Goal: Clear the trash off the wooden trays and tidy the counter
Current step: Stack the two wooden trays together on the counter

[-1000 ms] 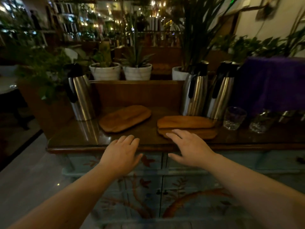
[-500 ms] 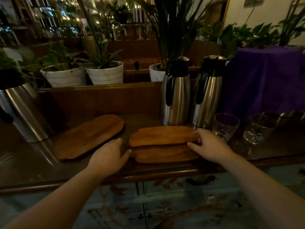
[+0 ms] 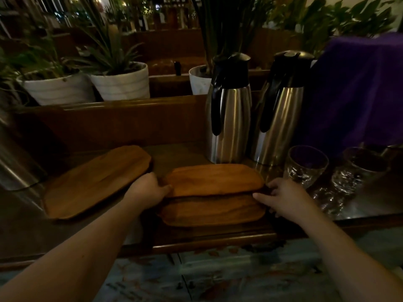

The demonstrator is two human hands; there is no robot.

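Two oblong wooden trays lie stacked at the counter's front middle: the top tray (image 3: 214, 178) sits offset toward the back on the bottom tray (image 3: 212, 211). My left hand (image 3: 148, 188) grips the top tray's left end, thumb on its edge. At the right end, my right hand (image 3: 283, 196) has its fingers curled around the same tray's edge. A third wooden tray (image 3: 96, 182) lies alone to the left. No trash shows on any tray.
Two steel thermos jugs (image 3: 230, 112) (image 3: 281, 110) stand just behind the stack, another jug (image 3: 15, 162) at far left. Two glasses (image 3: 305, 166) (image 3: 357, 171) sit right of my right hand. White plant pots (image 3: 121, 82) and a purple cloth (image 3: 357, 90) are behind.
I have stepped closer to the counter. Both hands moved forward from the counter's front edge onto the two ends of the top stacked tray.
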